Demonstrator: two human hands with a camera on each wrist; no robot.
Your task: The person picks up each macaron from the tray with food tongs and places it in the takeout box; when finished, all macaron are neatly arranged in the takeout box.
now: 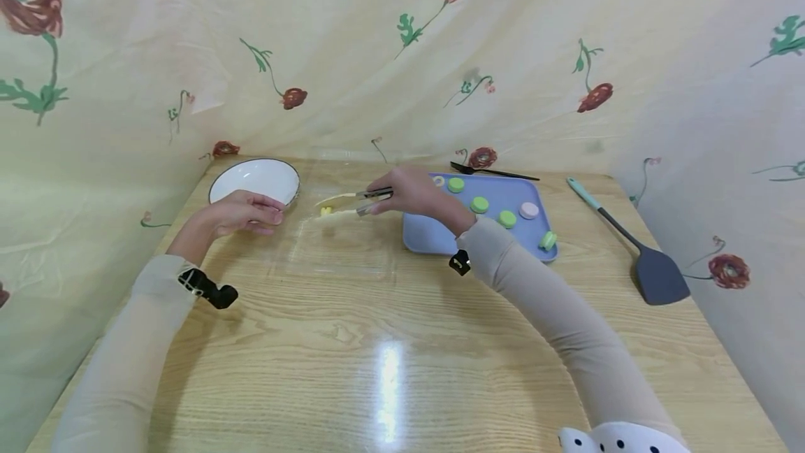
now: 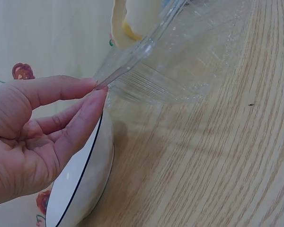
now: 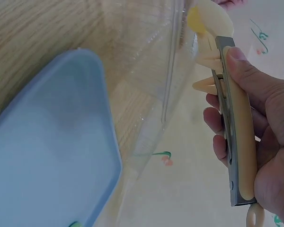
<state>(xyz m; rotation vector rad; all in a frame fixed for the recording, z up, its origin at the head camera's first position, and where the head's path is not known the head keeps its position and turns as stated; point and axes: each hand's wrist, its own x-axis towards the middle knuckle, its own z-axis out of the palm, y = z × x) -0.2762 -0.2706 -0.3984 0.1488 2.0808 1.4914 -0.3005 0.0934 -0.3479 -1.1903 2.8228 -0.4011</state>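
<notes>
My left hand (image 1: pixel 248 212) pinches the edge of a clear plastic container (image 2: pixel 146 49) between thumb and fingers. In the left wrist view the container is tilted, its edge raised at the fingertips. A pair of cream and metal tongs (image 3: pixel 241 132) lies in the grip of my right hand (image 3: pixel 274 109), thumb along one arm and fingers curled round the other. Between the cream tips of the tongs is a small yellow piece (image 1: pixel 325 211), over the container in the head view. Its kind is too small to tell. Beside my left hand stands a white dark-rimmed bowl (image 1: pixel 254 177).
A blue tray (image 1: pixel 428 240) at the right holds several green macarons (image 1: pixel 480 205), a pale pink round piece (image 1: pixel 529 210) and a small ring (image 1: pixel 438 180). Behind it lies a black fork (image 1: pixel 465 168). A turner (image 1: pixel 660 275) with a mint handle lies at the far right.
</notes>
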